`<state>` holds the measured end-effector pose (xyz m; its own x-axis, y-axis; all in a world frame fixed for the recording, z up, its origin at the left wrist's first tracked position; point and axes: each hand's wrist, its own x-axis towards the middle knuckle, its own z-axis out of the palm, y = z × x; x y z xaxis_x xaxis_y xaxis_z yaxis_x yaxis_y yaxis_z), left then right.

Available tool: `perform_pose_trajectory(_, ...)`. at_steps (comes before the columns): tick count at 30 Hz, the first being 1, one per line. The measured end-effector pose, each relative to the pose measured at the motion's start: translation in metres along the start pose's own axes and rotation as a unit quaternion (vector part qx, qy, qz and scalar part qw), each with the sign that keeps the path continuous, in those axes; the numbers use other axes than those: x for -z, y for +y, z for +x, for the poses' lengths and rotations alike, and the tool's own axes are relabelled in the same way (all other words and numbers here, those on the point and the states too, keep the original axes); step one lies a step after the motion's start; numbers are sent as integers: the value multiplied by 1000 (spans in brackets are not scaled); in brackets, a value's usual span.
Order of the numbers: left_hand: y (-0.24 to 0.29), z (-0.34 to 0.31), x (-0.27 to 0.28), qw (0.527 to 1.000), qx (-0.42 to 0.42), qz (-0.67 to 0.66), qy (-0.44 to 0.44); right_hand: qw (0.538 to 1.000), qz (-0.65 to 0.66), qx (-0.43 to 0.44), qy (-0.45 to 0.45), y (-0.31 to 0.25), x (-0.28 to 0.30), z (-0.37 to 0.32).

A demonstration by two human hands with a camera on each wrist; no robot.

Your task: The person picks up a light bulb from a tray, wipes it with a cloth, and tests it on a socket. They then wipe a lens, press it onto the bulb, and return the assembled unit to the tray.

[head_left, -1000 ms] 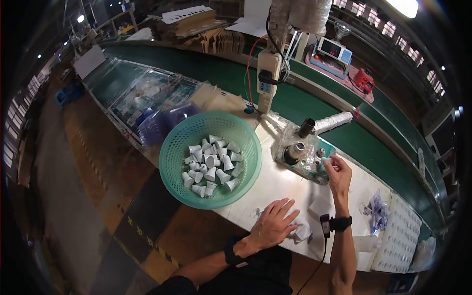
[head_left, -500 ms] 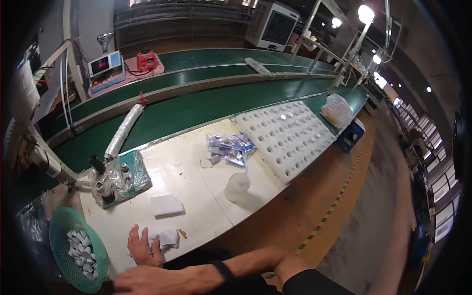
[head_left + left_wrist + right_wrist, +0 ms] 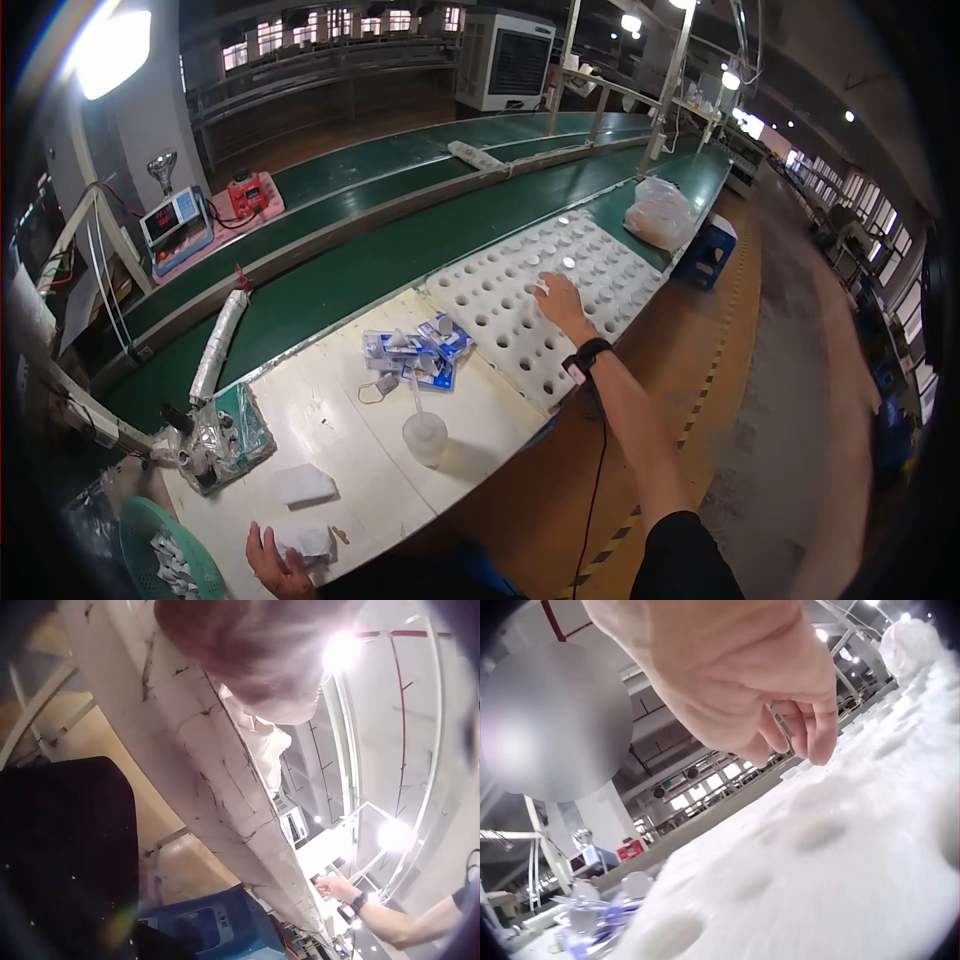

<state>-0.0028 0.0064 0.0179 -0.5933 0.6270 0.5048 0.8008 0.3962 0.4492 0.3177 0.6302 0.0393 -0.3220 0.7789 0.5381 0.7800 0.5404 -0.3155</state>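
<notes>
In the head view my right hand (image 3: pixel 562 308) is over the white foam tray (image 3: pixel 490 375), fingers bent down among its round holes. White round pieces (image 3: pixel 568 262) sit in many holes of the far part. The right wrist view shows the bent fingers (image 3: pixel 821 742) close above the tray (image 3: pixel 780 900), with a gap at the thumb and nothing visible in it. My left hand (image 3: pixel 278 568) lies at the table's near edge with spread fingers, against a crumpled white cloth (image 3: pixel 308 543). In the left wrist view this hand (image 3: pixel 255 652) is blurred, the cloth (image 3: pixel 268 754) beyond it.
Blue-and-white packets (image 3: pixel 415 352) and a squeeze bottle (image 3: pixel 425 438) stand left of the tray. Further left are a folded white pad (image 3: pixel 305 485), a plastic-wrapped fixture (image 3: pixel 225 440) and a green basket (image 3: pixel 135 545) of white cups. A plastic bag (image 3: pixel 660 215) lies beyond the tray.
The head view has turned right. My right hand has gone from the fixture, across my body, to the foam tray. My left hand has stayed by the cloth.
</notes>
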Motion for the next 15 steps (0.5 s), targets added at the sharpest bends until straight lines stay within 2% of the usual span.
perform_pose_trajectory(3,8,2,1,1000,-4,12,-4,990,-87,-47,-98,-16,-7,61)
perform_pose_trajectory(6,12,4,1,999,-10,43,-21,979,-134,-101,-113,-8,-44,101)
perform_pose_trajectory(10,18,8,1,998,-5,53,-30,966,-243,-48,-77,-6,-75,104)
perform_pose_trajectory(11,19,9,2,998,-5,58,-31,970,-239,-33,-37,-4,-79,103)
perform_pose_trajectory(15,21,7,1,997,10,68,-46,979,-200,6,-34,17,-91,112)
